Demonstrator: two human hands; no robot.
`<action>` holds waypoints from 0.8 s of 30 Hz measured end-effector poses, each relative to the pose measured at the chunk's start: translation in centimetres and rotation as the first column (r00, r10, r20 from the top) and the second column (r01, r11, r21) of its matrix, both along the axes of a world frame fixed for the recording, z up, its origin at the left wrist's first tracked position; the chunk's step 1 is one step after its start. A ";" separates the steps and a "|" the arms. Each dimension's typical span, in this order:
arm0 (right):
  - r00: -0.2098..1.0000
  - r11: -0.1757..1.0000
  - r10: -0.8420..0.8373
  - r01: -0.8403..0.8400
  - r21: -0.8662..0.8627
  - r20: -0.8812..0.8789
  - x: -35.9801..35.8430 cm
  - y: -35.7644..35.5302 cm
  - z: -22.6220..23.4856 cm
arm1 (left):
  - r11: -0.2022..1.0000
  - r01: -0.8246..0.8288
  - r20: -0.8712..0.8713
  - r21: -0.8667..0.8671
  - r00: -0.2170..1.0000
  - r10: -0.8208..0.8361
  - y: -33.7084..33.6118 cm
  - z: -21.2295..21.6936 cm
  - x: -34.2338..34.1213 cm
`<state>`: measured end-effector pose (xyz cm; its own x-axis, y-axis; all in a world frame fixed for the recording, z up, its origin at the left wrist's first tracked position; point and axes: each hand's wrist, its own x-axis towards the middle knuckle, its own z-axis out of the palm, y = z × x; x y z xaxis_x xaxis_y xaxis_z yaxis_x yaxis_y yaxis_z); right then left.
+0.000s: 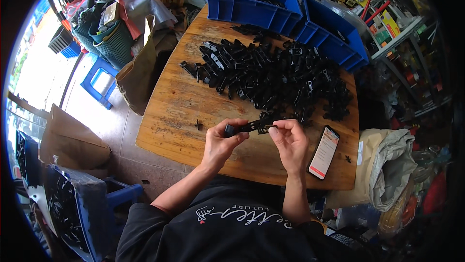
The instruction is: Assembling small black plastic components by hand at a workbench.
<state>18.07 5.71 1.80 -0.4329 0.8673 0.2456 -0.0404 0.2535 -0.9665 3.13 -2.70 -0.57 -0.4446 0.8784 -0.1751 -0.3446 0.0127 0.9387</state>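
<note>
A long, slotted black plastic part (252, 126) is held level between my two hands, over the near side of the wooden table. My left hand (219, 144) is closed round its left end, where a dark block shows by the thumb. At the other end, the thumb and forefinger of my right hand (291, 146) pinch the tip; a thin edge there is too small to make out. Just beyond my hands lies a large heap of similar black plastic parts (271, 75). One small black piece (198, 125) sits apart, left of my left hand.
A lit phone (323, 153) lies right of my right hand, near another small black piece (348, 158). Two blue bins (252, 14) (356, 56) stand behind the heap. Left of the table (169, 116) are a blue stool (92, 87) and a blue crate (89, 208) of black parts.
</note>
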 end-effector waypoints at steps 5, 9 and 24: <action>0.971 0.972 -0.117 0.068 0.225 0.210 -1.2 -0.4 0.5 | 1.000 0.007 -0.171 -0.025 0.985 -0.011 -0.1 0.1 0.1; 0.961 0.980 -0.089 0.038 0.196 0.261 -1.2 -0.2 0.5 | 1.000 0.005 -0.103 0.005 0.995 -0.004 0.0 0.2 0.0; 0.867 0.955 -0.171 0.029 0.295 0.468 -1.9 -0.6 -0.4 | 0.995 0.088 0.306 0.055 0.947 -0.101 0.2 -0.9 -0.3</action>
